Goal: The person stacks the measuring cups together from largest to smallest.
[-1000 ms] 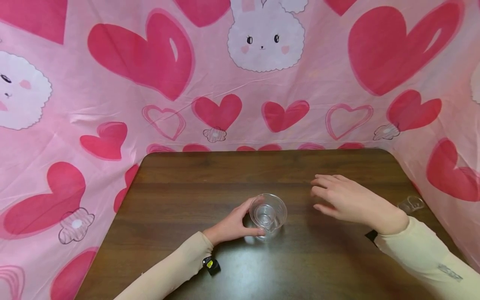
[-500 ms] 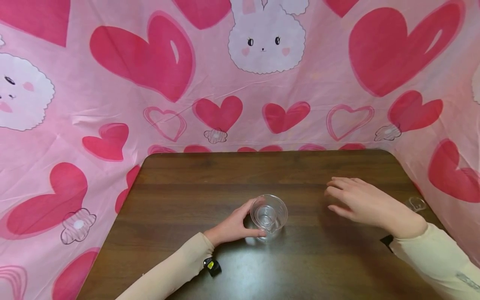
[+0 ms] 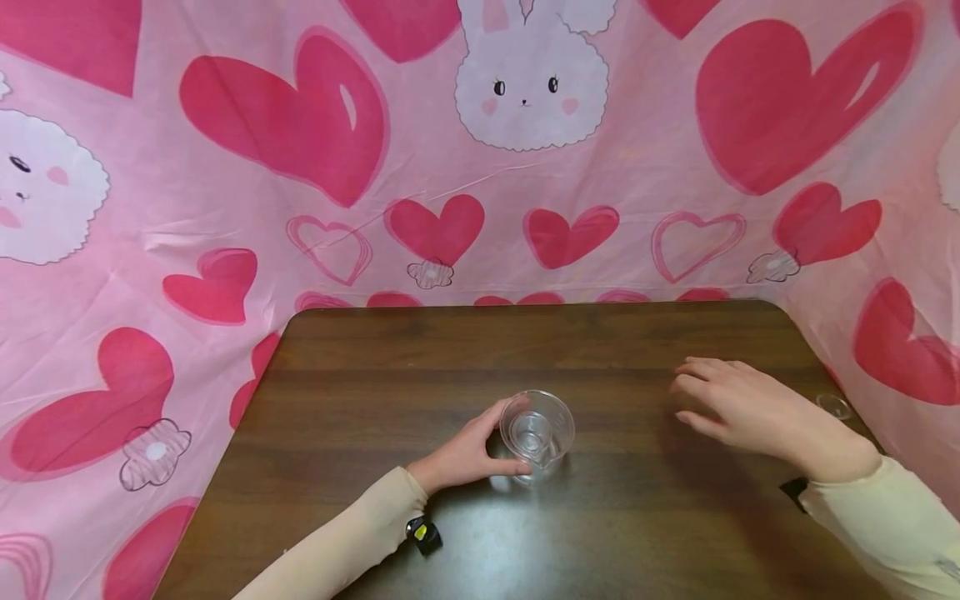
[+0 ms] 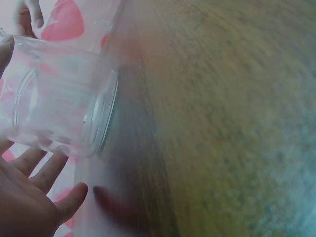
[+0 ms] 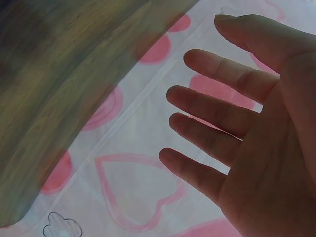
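Note:
Near the middle of the table stands a clear beaker, with a smaller round outline showing inside it. My left hand holds it from the left, the thumb at the near side and the fingers round the far side. In the left wrist view the see-through wall of the beaker lies between thumb and fingers. My right hand hovers over the right part of the table, holding nothing. Its fingers are spread and relaxed in the right wrist view.
A small clear object, partly hidden behind the right wrist, sits at the right edge of the brown wooden table. Pink cloth with hearts and rabbits hangs close around the back and sides.
My right hand has drifted to the right, away from the beaker, and now covers more of the small clear object. The left hand and the beaker have stayed in place.

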